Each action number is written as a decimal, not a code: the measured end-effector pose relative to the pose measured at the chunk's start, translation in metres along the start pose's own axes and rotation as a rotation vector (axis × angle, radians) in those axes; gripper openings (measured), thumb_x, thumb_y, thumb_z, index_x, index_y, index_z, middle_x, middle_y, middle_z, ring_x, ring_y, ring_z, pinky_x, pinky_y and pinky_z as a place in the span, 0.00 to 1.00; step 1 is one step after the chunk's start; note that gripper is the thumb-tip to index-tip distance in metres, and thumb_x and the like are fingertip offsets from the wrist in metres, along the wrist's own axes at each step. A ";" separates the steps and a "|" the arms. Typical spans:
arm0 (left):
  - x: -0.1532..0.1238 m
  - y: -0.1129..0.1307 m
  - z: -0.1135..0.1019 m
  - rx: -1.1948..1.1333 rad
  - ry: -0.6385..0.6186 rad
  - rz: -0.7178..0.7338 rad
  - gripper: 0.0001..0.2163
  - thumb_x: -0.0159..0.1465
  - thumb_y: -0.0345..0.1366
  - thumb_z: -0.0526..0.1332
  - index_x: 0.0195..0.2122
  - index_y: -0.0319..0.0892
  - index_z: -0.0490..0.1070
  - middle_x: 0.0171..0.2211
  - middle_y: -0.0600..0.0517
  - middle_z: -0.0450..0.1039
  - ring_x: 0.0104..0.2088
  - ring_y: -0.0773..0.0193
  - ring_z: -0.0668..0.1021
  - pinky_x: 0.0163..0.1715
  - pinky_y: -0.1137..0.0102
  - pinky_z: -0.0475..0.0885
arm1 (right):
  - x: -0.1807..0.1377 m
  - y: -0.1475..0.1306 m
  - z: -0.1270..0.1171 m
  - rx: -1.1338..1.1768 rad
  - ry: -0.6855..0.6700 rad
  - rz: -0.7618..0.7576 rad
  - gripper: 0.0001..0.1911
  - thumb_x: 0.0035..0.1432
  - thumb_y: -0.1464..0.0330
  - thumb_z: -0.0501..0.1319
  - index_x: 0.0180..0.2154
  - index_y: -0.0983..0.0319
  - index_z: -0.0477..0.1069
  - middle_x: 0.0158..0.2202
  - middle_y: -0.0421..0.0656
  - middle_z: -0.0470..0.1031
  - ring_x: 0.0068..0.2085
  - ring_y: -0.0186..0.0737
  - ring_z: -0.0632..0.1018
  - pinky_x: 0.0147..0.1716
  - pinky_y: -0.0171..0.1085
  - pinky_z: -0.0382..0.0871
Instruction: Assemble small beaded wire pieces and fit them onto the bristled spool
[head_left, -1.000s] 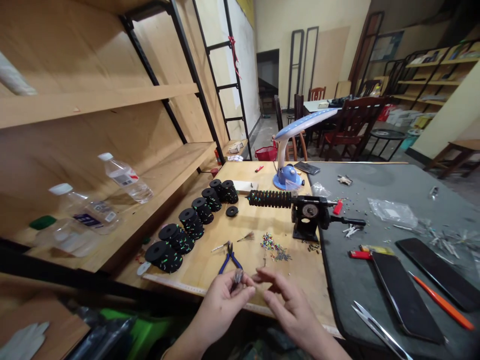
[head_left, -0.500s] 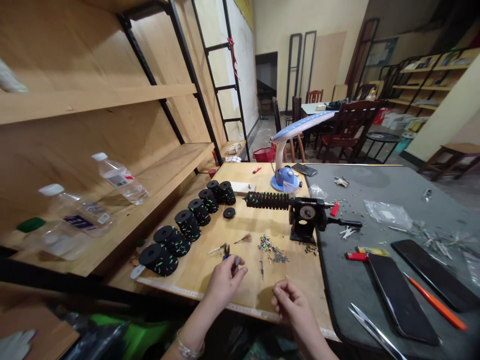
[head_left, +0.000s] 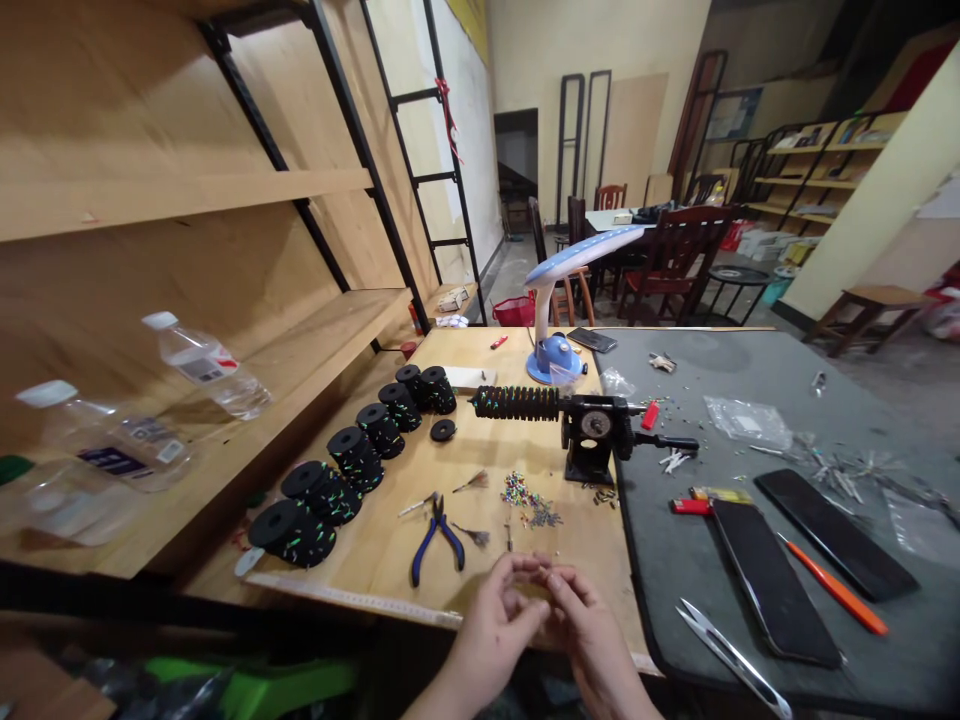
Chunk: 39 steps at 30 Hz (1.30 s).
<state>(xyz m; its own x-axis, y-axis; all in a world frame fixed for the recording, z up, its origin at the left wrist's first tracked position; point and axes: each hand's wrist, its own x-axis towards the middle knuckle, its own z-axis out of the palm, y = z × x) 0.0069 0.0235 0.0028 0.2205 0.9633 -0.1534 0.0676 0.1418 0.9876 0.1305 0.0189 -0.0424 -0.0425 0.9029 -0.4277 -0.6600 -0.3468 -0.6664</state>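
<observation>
My left hand (head_left: 501,612) and my right hand (head_left: 585,608) meet over the front edge of the wooden table, fingertips together. Both are closed in a pinch; whatever lies between the fingers is too small or hidden to name. Just beyond them is a thin metallic piece (head_left: 509,538). A heap of tiny coloured beads (head_left: 517,488) lies farther back, beside a scatter of small grey pieces (head_left: 546,515). To the left, blue-handled pliers (head_left: 437,540) rest with their handles apart, near a small bundle of thin strands (head_left: 474,536).
Black spools (head_left: 291,532) with coloured bits stand in a row at left. A black hand-cranked winder (head_left: 592,435) carries a dark ribbed roll (head_left: 517,402). Behind it stands a blue lamp (head_left: 553,355). Tweezers (head_left: 731,655), phones (head_left: 776,580) and an orange tool (head_left: 840,590) lie on the grey mat.
My left hand has moved right, away from the pliers, to meet my right hand. The pliers and a strand bundle are now uncovered. The whole view has shifted slightly.
</observation>
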 end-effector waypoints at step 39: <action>-0.009 -0.016 0.004 0.059 -0.073 -0.101 0.15 0.59 0.47 0.62 0.26 0.40 0.65 0.19 0.56 0.65 0.20 0.69 0.67 0.22 0.75 0.61 | -0.055 -0.068 -0.093 -0.818 0.112 -0.294 0.11 0.53 0.57 0.57 0.31 0.56 0.62 0.18 0.34 0.66 0.23 0.39 0.68 0.26 0.35 0.60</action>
<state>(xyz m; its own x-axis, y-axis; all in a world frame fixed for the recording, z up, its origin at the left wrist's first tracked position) 0.0081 0.0116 -0.0113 0.2797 0.9253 -0.2562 0.1502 0.2214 0.9636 0.2476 -0.0306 -0.0308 0.1471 0.9690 -0.1986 0.1145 -0.2162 -0.9696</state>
